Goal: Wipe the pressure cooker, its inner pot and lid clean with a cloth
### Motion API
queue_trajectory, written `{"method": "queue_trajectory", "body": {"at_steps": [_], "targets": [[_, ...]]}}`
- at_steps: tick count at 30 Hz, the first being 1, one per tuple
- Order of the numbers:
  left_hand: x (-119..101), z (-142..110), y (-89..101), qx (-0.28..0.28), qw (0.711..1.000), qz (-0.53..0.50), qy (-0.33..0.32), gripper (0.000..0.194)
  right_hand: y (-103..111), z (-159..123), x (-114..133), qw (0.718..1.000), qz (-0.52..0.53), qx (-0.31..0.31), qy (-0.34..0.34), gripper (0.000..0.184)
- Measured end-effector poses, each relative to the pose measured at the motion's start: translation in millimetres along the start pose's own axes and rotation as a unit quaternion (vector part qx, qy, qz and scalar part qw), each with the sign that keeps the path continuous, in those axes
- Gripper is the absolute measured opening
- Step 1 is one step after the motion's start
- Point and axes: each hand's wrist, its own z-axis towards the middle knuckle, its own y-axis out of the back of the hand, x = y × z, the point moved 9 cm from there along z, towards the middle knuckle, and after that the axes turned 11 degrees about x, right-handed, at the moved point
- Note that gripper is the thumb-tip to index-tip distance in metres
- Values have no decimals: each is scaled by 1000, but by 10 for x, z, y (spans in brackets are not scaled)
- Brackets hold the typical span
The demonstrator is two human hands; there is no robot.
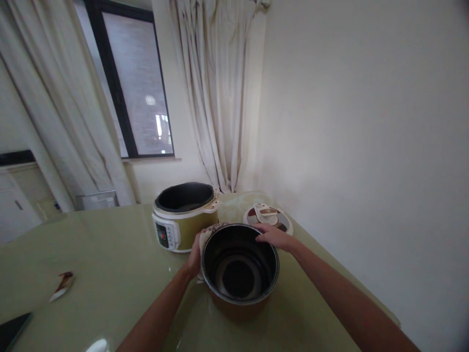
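Observation:
A dark inner cooking pot is tilted so that its open mouth faces me. My right hand grips the far right part of its rim, with the fingers over the edge. At the pot's left side, my left hand holds a patterned cloth against the outer wall; the fingertips are hidden behind the pot. Just behind stands the electric pressure cooker body, green and white, with its dark cavity open and a control panel on the front. Its round lid lies behind my right hand.
The pale green table runs along the wall at right. On the left lie a small brown and white item and the corner of a dark flat object. A white rounded thing shows at the front edge. Curtains hang behind.

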Motion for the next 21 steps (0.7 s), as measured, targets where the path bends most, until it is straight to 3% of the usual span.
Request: {"method": "queue_trajectory", "body": {"at_steps": [3,5,8,11,14,18,21], "targets": [[-4,-97,51,-8,1000,12,-10,55,128,-80,-58,996,-2,-90,-12,35],[-14,-212,113,-25,999,24,-32,56,198,-313,-173,983,35,-179,-28,46],[14,-409,172,-67,996,31,-45,63,51,-787,-428,952,157,-250,-76,58],[70,-530,68,-68,997,14,-27,69,-363,-1068,-521,946,239,-185,-117,68],[54,-542,-110,-23,1000,2,-11,68,-625,-1074,-435,955,247,-118,-113,65],[-88,-498,-54,-41,998,31,-33,56,-502,-845,-441,965,193,-122,-127,65],[-77,-380,-14,-23,999,21,-18,58,-388,-603,-467,974,182,-77,-114,67]]}}
